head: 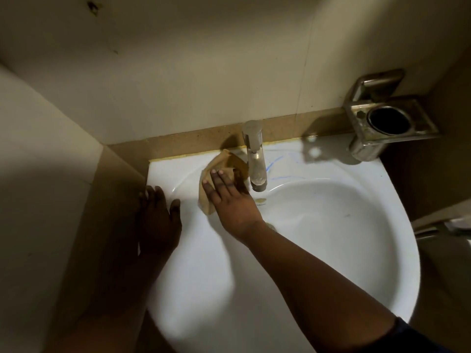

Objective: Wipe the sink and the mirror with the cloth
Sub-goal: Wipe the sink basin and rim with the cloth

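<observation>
Flat-fingered right hand [230,200] presses cloth [224,171] on sink [204,263] beside tap [254,154]; shadowed left hand [158,220] rests open.

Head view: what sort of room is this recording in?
Most likely a small bathroom: a white corner sink with a chrome tap, and a metal tumbler holder fixed on the tiled wall.

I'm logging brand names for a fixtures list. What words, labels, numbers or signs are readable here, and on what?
None can be read.
Tap: no legible brand or marking; its surface looks smudged.
Metal holder on the wall: no text visible.
Sink: only blue scribble-like streaks near the tap, not letters.
Cloth under the right hand: plain, no label showing.
</observation>
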